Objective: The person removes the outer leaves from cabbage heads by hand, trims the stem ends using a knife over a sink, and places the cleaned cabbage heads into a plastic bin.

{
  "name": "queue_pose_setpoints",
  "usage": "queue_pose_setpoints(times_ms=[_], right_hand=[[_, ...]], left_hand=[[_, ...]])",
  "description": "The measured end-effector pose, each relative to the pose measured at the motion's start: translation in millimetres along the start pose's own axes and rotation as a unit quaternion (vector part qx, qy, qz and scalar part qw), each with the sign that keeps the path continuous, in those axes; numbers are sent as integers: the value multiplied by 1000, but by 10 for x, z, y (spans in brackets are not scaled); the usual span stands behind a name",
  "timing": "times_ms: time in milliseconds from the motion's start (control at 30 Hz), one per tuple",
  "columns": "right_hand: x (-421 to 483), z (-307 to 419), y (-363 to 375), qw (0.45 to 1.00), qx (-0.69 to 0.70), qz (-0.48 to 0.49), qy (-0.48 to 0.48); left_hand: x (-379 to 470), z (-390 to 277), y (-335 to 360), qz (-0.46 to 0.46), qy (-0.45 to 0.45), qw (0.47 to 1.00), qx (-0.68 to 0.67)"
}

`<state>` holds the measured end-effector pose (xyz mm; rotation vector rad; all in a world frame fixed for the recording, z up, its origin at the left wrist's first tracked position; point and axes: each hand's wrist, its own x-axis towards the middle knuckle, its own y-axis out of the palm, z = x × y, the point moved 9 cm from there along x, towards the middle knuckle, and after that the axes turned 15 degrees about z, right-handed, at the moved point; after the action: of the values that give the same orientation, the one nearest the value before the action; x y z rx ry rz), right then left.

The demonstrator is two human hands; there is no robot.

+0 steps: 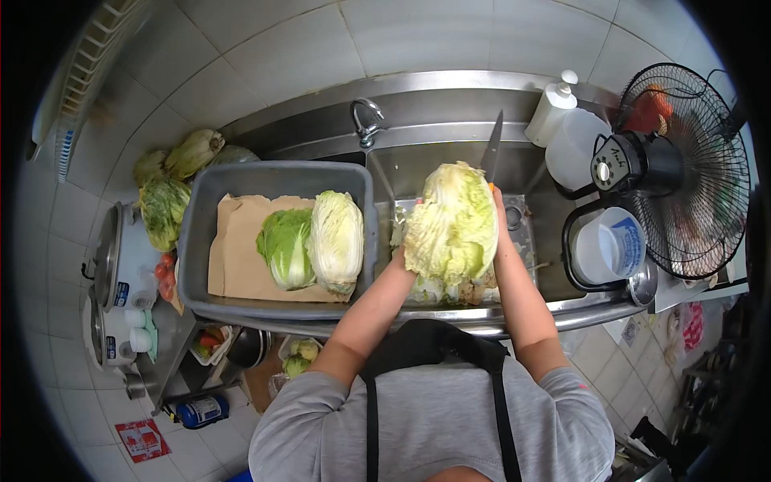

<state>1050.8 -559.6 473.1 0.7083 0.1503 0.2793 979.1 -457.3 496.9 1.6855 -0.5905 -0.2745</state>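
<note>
Over the steel sink (385, 175), a large napa cabbage (452, 229) is raised between both hands. My left hand (409, 253) supports its left side, with most of the fingers hidden by the leaves. On the right side, my right hand (499, 211) presses against the cabbage and also holds a knife (493, 144) by its orange handle, blade pointing up and away. Cabbage trimmings (430, 291) lie in the basin below. Two more napa cabbages, a greener one (288, 250) and a paler one (336, 241), rest on brown paper (238, 253) in the grey plastic tub (277, 170) at left.
A faucet (365, 123) stands behind the sink. At right are a pump bottle (551, 111), a white plastic tub (608, 246) and a black wire-caged fan (686, 169). More cabbages (164, 208) sit beyond the grey tub, near lidded pots (111, 259) at far left.
</note>
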Motion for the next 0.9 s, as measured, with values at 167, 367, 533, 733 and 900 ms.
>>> queue_pose_setpoints(times_ms=[167, 367, 533, 733, 900], right_hand=[[-32, 518, 174, 932, -362, 27, -7], [-291, 679, 713, 913, -368, 97, 144], [-266, 661, 633, 918, -365, 117, 104], [-235, 653, 570, 902, -410, 89, 107], [-28, 1001, 232, 787, -614, 61, 2]], left_hand=[[-40, -177, 214, 38, 17, 997, 67], [-158, -268, 352, 31, -10, 991, 134], [-222, -304, 465, 25, -33, 987, 154], [-230, -308, 379, 16, -13, 993, 113], [-347, -295, 398, 32, 43, 999, 11]])
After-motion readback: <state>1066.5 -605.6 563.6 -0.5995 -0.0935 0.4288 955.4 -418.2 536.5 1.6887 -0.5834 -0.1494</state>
